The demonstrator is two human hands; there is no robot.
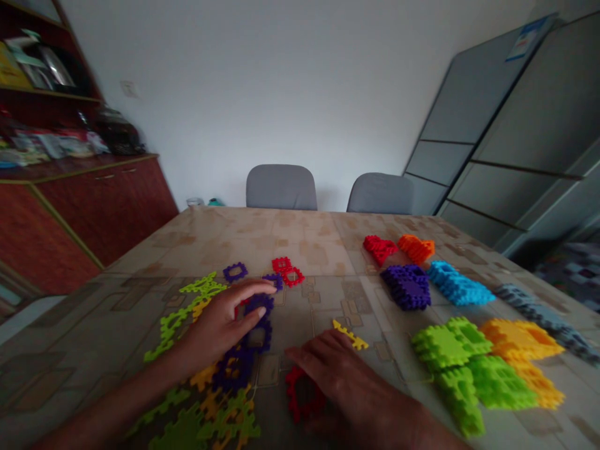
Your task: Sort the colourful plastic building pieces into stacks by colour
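Observation:
My left hand is over the left group of flat plastic interlocking pieces, thumb and forefinger apart. Just beyond its fingertips lie purple square frame pieces, and a bit of red shows beneath the fingers. Closer to me, my right hand curls over a red interlocking frame piece, its fingers at the piece's edge; the thumb side is partly hidden. A thin yellow piece lies just past the right knuckles. Lime-green pieces and yellow ones surround the left forearm, which covers some of them.
Stacks sorted by colour stand on the right: red, orange, purple, light blue, grey, lime and yellow-orange. Two joined red pieces lie mid-table. Grey chairs stand behind the table.

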